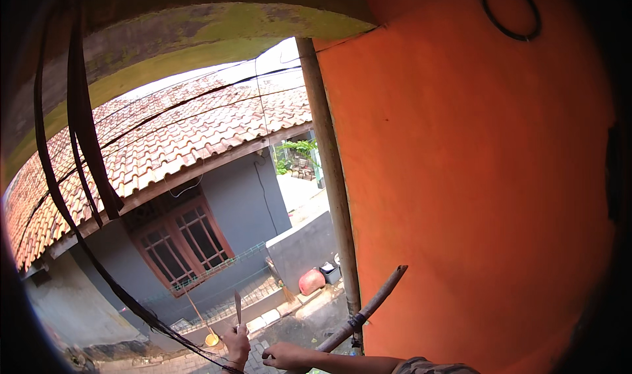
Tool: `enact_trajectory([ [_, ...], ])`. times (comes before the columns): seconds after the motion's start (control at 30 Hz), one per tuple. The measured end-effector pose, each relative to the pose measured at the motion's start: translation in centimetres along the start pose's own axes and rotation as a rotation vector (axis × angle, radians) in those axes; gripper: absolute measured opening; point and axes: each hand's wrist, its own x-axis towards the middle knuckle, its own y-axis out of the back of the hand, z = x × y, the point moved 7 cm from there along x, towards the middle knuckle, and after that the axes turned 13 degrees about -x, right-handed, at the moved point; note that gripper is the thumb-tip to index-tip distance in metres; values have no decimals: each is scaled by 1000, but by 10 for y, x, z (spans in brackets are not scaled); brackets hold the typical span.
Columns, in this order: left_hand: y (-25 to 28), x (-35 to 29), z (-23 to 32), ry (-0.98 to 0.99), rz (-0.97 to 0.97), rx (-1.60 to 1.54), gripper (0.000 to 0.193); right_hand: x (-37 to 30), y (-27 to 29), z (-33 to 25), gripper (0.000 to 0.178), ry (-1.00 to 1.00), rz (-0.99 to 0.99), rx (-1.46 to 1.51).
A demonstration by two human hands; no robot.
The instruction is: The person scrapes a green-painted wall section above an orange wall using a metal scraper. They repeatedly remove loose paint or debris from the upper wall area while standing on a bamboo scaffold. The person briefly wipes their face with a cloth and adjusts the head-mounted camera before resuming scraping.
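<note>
My left hand [236,345], low in the middle, is closed around the handle of a knife [237,304] whose narrow blade points up. To its right, my right hand [288,356] is closed with the fingers curled; whatever lies in them is too small to make out. The right forearm, in a patterned sleeve, crosses a slanting wooden pole [378,296]. This pole is tied with dark binding to an upright post [332,163]. Long black strips [125,299] hang from the upper left and run down to near my left wrist.
An orange wall [467,176] rises close on the right, with a black ring [511,11] hung high on it. Below, beyond the pole, stand a grey house with a tiled roof [197,124], a red sack-like bundle [311,281] and a yellow scoop [211,340]. Thin wires cross above.
</note>
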Motion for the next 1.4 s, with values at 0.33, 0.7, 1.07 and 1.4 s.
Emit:
enact_trajectory([
  [0.33, -11, -26, 20, -6, -89, 95, 27, 4, 9, -2, 32, -123, 172, -46],
  [0.7, -8, -18, 38, 84, -84, -46, 26, -36, 22, -123, 43, 529, 68, 963],
  [1.07, 136, -106, 172, -357, 236, -149, 24, -44, -18, -74, 46, 180, 190, 423],
  [1.4, 127, -291, 354, -861, 399, 127, 35, -45, -28, -54, 43, 260, 126, 477],
])
